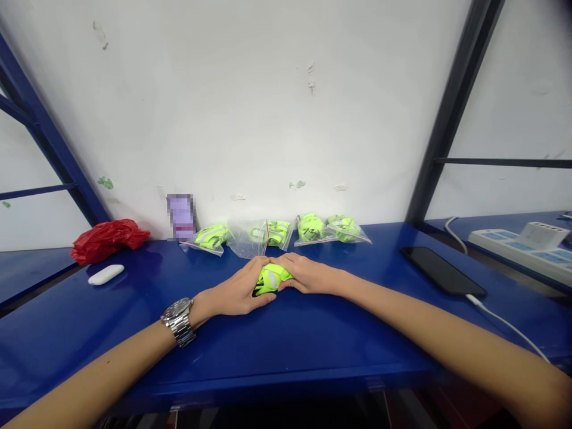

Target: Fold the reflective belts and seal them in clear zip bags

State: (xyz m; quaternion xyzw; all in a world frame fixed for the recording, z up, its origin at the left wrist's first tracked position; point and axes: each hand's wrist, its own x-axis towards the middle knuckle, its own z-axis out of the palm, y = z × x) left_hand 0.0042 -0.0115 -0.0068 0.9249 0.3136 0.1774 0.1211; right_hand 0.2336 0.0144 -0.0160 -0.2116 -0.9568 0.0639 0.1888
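Observation:
Both hands press together on a folded neon-green fabric bundle with a grey reflective stripe, lying on the blue table. My left hand, with a metal watch on its wrist, cups the bundle from the left. My right hand covers it from the right, fingers curled over it. Behind the hands, along the wall, lie several clear zip bags: one with a green bundle, an almost empty one, and others with green bundles.
A red plastic bag and a white oval case sit at the left. A black phone with a white cable lies at the right, a white power strip beyond it. A blurred purple item leans on the wall.

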